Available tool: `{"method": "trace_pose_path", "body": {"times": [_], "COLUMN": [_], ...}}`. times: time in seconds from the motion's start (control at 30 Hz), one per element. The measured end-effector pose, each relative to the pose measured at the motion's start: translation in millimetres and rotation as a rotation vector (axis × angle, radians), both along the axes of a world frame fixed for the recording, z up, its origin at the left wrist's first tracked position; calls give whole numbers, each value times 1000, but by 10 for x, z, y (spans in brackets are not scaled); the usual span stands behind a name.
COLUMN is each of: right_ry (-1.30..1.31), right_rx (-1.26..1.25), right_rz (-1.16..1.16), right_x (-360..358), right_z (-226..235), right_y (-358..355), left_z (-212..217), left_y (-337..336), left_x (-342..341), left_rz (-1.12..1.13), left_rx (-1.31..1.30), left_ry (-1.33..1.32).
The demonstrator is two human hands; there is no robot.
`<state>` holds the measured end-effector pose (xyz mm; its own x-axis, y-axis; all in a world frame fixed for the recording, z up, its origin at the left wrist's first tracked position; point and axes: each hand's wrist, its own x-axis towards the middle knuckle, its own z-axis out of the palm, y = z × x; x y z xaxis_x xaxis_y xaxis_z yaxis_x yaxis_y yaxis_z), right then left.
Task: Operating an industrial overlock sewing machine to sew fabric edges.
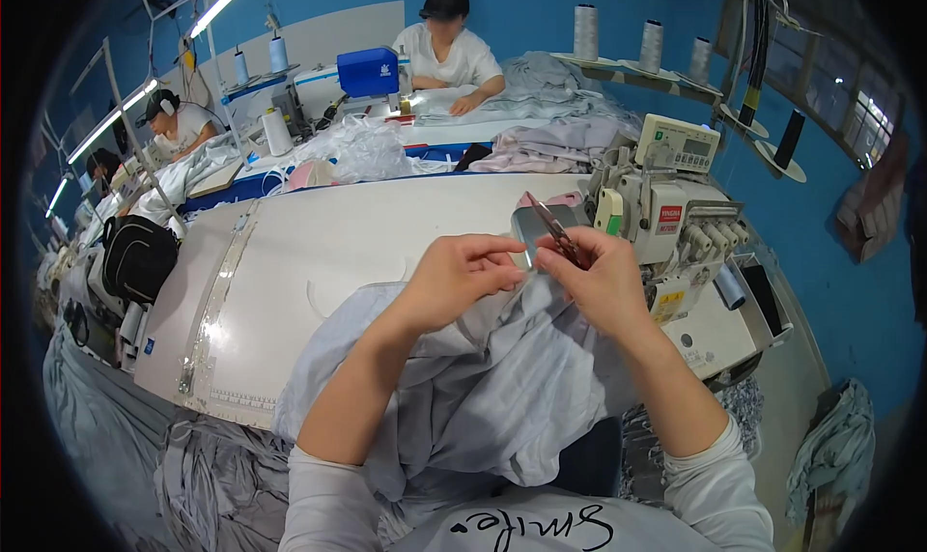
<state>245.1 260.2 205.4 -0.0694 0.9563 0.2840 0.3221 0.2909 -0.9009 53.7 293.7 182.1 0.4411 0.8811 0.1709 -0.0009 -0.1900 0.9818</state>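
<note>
My right hand (601,280) is wrapped round a pair of small thread snips (554,226), their blades pointing up and to the left. Close beside it on the left, my left hand (462,280) has its thumb and fingers drawn together at the tips; whatever they pinch is too small to make out. Light grey cloth (483,388) hangs below both hands, spilling over the table edge into my lap. Just behind the snips, a flat grey rectangular object (528,226) lies on the table, with a bit of pink fabric (570,199) next to it.
An overlock sewing machine (657,209) stands at the right, thread cones (652,48) above it. The white tabletop (319,233) stretches left to a taped ruler strip (208,301). Pink-grey garments (550,146) and white scraps (357,148) lie beyond, where a person (449,50) works.
</note>
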Motion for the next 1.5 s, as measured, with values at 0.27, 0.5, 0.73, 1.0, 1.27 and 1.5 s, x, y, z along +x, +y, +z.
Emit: {"method": "trace_pose_path", "body": {"times": [0.27, 0.5, 0.73, 1.0, 1.27, 1.5], "right_ry": [-14, 43, -150, -744, -698, -778], "right_rx": [36, 20, 104, 661, 622, 556], "right_rz": [70, -2, -112, -380, -338, -328], "right_x": [96, 334, 284, 230, 234, 255], "right_z": [183, -78, -168, -71, 20, -11], "right_y": [-60, -302, -496, -413, -381, -300], "left_z": [-163, -96, -239, -46, -42, -33], "left_y": [42, 22, 146, 18, 11, 4], "left_x": [185, 173, 55, 71, 84, 82], "left_rz": [37, -209, -317, -157, -144, -137], "left_rx": [727, 35, -189, -19, 0, 4], "left_ry": [440, 212, -330, -30, -79, -83]}}
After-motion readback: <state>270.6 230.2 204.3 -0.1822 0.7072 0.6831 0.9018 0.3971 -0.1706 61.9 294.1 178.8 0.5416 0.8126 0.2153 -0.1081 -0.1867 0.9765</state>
